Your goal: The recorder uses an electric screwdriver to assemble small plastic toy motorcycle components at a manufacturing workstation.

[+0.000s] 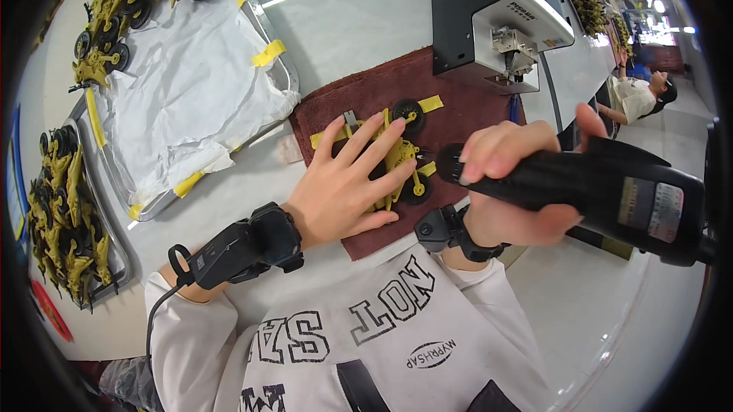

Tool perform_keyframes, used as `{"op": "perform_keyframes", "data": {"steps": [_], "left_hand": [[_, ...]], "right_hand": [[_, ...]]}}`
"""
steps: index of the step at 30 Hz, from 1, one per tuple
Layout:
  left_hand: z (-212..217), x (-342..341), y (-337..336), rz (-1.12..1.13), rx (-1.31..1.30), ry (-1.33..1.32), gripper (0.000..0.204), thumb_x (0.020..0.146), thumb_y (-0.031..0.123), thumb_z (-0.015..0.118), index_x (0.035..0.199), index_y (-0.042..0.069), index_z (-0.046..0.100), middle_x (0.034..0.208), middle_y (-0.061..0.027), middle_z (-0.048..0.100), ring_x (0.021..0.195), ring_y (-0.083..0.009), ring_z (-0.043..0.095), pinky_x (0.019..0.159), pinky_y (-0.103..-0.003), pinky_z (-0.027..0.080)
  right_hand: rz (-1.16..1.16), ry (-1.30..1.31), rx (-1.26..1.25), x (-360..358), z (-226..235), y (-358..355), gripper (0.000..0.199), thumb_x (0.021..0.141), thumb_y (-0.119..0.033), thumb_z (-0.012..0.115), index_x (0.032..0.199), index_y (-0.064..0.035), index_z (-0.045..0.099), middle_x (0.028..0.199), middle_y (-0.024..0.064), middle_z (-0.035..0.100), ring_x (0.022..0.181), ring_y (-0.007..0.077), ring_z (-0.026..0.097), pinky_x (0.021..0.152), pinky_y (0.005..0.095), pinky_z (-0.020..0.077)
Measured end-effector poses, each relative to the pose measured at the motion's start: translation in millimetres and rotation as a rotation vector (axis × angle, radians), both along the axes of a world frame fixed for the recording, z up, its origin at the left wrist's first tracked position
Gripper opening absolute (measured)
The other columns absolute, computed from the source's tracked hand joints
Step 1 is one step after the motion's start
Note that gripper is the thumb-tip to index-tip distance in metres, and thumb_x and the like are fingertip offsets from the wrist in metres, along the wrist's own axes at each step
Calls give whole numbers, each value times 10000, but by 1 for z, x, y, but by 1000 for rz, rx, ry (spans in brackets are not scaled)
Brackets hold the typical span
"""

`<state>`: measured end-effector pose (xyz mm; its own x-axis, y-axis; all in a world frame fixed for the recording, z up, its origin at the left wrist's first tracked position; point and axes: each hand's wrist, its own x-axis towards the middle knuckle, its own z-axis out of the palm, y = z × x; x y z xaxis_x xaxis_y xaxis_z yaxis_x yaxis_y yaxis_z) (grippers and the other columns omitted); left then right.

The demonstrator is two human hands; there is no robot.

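My left hand (pixel 343 183) lies with its fingers spread over a yellow toy vehicle (pixel 399 154) with black wheels, which rests on a dark red cloth (pixel 489 118). The palm and fingers cover much of the toy. Strips of yellow tape stick out at its edges. My right hand (pixel 511 183) is wrapped round a black electric screwdriver (pixel 588 190), held sideways just right of the toy. The tool's front end points left toward the toy's wheels; whether its tip touches anything cannot be seen.
A boxy machine (pixel 489 30) with a metal mechanism stands behind the cloth. At the left, a tray (pixel 282 68) is lined with crumpled white sheeting (pixel 183 91); several yellow toys (pixel 114 22) lie at its far end. Another tray (pixel 114 259) holds more toys. A person (pixel 637 95) is at the far right.
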<state>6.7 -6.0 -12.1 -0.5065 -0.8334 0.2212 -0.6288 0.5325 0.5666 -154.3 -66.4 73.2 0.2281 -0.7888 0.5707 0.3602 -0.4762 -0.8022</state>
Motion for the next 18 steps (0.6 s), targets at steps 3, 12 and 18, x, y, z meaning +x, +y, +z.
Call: {"op": "perform_keyframes", "data": {"steps": [3,12,18], "left_hand": [[0,0,0,-1,-11,24,659,683,425,722,1269,204,514,1455,-158,295,1335,-345,293,1025,-562,218],[1,0,0,9,-33,30,650,658,416,738,1223,167,538,1441,-152,308,1331,-332,290,1030,-546,260],[1,-1,-1,12,-36,25,627,661,422,734,1203,163,555,1436,-151,318,1332,-330,293,1037,-545,254]], "right_hand": [[-55,91,-4,2,-4,2,912,805,-573,580,1375,-23,128,719,132,545,520,225,531,502,343,473],[-66,-31,82,-1,-16,-4,855,816,-541,588,1346,-17,168,715,143,553,546,225,558,527,338,495],[-244,152,29,1,-16,-2,831,845,-652,460,1341,-53,169,641,75,491,446,177,478,421,305,421]]}}
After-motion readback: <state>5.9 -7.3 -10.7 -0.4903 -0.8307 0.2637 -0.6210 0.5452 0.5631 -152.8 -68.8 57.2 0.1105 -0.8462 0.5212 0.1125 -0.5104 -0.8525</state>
